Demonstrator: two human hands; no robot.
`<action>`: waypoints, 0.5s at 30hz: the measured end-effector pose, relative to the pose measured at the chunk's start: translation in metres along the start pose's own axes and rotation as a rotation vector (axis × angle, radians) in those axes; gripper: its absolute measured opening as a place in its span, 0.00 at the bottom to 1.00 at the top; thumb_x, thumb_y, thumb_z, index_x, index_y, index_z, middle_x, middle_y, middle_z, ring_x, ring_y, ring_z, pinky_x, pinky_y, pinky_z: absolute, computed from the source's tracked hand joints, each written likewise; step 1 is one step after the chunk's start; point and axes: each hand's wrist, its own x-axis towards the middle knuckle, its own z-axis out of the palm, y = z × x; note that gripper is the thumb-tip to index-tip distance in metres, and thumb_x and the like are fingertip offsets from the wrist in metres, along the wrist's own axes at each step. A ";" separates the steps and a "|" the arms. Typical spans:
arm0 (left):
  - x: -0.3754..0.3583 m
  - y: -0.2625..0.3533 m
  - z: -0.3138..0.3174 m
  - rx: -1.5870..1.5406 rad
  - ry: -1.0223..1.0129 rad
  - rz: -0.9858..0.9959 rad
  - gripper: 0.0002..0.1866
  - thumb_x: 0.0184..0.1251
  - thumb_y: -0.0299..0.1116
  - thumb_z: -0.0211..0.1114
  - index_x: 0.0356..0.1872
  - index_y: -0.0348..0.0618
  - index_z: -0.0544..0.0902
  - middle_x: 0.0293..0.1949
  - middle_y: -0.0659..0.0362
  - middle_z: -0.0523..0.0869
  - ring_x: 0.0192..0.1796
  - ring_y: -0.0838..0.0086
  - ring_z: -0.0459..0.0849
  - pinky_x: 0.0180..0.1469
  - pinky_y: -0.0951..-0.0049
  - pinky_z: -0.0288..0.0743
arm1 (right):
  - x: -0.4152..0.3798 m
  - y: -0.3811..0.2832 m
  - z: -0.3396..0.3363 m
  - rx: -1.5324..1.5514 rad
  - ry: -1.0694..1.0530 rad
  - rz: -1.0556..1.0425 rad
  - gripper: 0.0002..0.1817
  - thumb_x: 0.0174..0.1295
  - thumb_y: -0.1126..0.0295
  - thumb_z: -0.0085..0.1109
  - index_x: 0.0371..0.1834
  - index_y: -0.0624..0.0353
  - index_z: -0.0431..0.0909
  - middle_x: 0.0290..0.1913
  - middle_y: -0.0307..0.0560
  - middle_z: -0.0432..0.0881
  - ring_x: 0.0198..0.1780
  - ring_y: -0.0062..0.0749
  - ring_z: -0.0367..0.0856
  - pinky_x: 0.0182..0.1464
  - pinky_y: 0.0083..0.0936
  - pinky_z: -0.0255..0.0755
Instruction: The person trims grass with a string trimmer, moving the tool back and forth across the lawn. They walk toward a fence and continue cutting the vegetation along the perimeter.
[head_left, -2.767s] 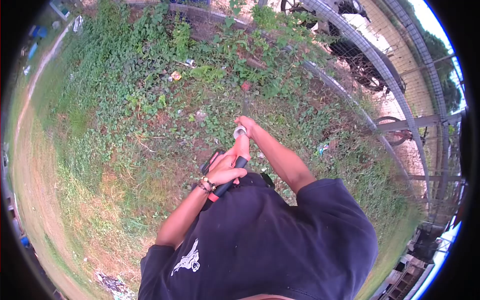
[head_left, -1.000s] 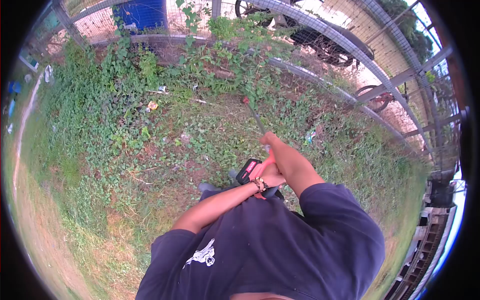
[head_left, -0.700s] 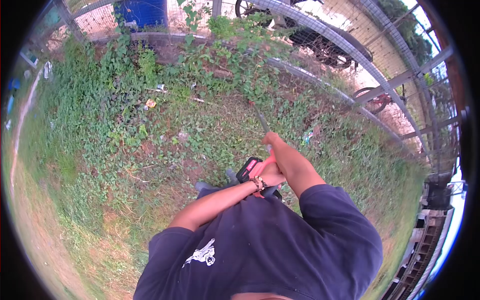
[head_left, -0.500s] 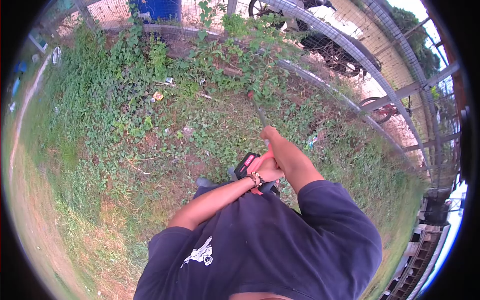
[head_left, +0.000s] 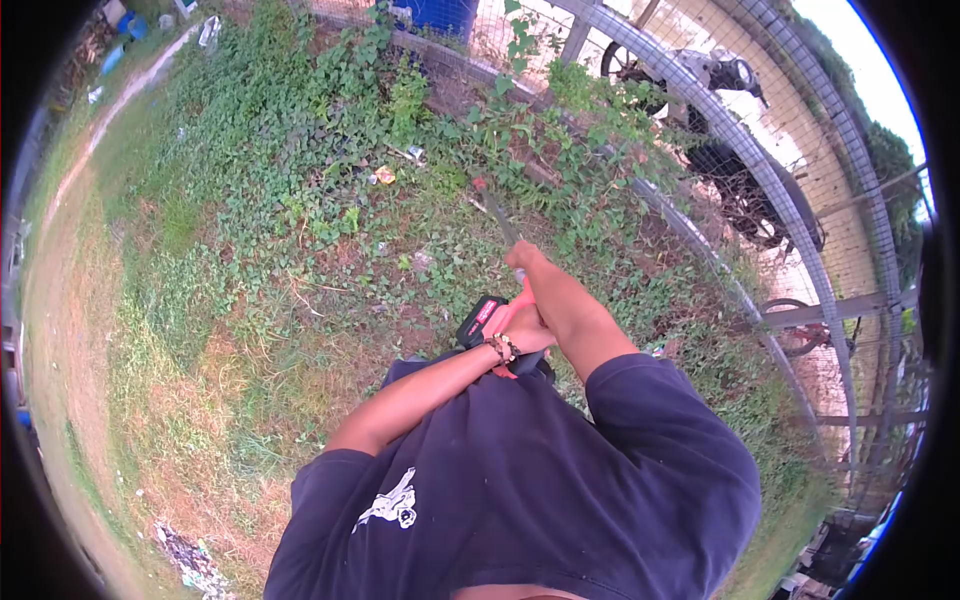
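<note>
A cordless grass trimmer (head_left: pixel 499 215) with a red-orange body and a black battery (head_left: pixel 481 318) reaches forward from my waist. My left hand (head_left: pixel 530 332), with a beaded bracelet at the wrist, is closed round its rear grip. Farther along, my right hand (head_left: pixel 521 256) is wrapped round the shaft. The shaft slants away to the trimmer's red head (head_left: pixel 479 184), low over the weeds near a pale stick (head_left: pixel 474 203). The cutting end itself is too small to make out.
Leafy vines (head_left: pixel 290 130) cover the ground ahead, with a crumpled yellow-white wrapper (head_left: pixel 382 175) among them. A curved wire-mesh fence (head_left: pixel 735 150) runs along the right. Behind it stand a motorcycle (head_left: pixel 735 170) and a blue container (head_left: pixel 432 15). Dry grass (head_left: pixel 180 420) lies left.
The trimmer's head has swung left over the ground, closer to the yellow-white wrapper. Both hands keep their hold. My view has turned to the left, so the fence and motorcycle sit farther right.
</note>
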 end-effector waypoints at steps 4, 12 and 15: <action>0.024 0.012 -0.024 -0.058 0.113 0.046 0.12 0.55 0.34 0.69 0.34 0.36 0.79 0.27 0.61 0.83 0.29 0.79 0.81 0.29 0.74 0.74 | 0.001 -0.037 -0.039 -0.067 0.015 -0.142 0.22 0.52 0.65 0.56 0.51 0.60 0.79 0.57 0.54 0.77 0.59 0.45 0.75 0.59 0.37 0.71; 0.044 0.023 -0.059 -0.040 0.202 -0.073 0.11 0.52 0.32 0.69 0.27 0.36 0.76 0.22 0.63 0.78 0.23 0.80 0.79 0.21 0.76 0.71 | 0.046 -0.073 -0.051 -0.088 -0.003 -0.242 0.23 0.53 0.59 0.55 0.50 0.61 0.79 0.57 0.56 0.76 0.58 0.45 0.76 0.59 0.35 0.71; 0.038 0.031 -0.066 -0.085 0.157 -0.078 0.16 0.50 0.37 0.71 0.23 0.37 0.74 0.18 0.63 0.76 0.20 0.79 0.79 0.20 0.75 0.73 | 0.086 -0.060 -0.028 -0.151 -0.025 -0.285 0.27 0.54 0.53 0.57 0.51 0.62 0.79 0.57 0.57 0.76 0.59 0.46 0.76 0.59 0.35 0.71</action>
